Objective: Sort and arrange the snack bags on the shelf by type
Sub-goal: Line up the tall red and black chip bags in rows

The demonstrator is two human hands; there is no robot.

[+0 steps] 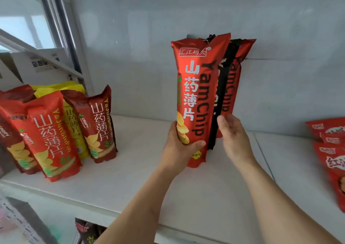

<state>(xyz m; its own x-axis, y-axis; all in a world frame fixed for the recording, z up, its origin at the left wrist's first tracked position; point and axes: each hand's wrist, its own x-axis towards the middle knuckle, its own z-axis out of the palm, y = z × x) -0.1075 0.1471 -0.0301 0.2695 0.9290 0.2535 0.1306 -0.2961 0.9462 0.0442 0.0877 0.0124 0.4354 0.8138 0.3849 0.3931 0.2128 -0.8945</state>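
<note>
Both forearms reach to twelve o'clock: left hand (179, 146) grips the front red yam-chip bag (197, 98), right hand (233, 133) clasps the black bag (222, 86) behind. Upright above the shelf (130, 169), the loosely stacked bags could slip or topple.

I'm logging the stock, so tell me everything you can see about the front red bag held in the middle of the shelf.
The front red bag is a tall, narrow, glossy foil-like pack, sealed at the top, printed with white Chinese characters, black "YamChip" lettering and pictured chips. It stands nearly upright above the white shelf. The left hand grips its lower part, thumb across the front. A black bag lies right behind it.
</note>
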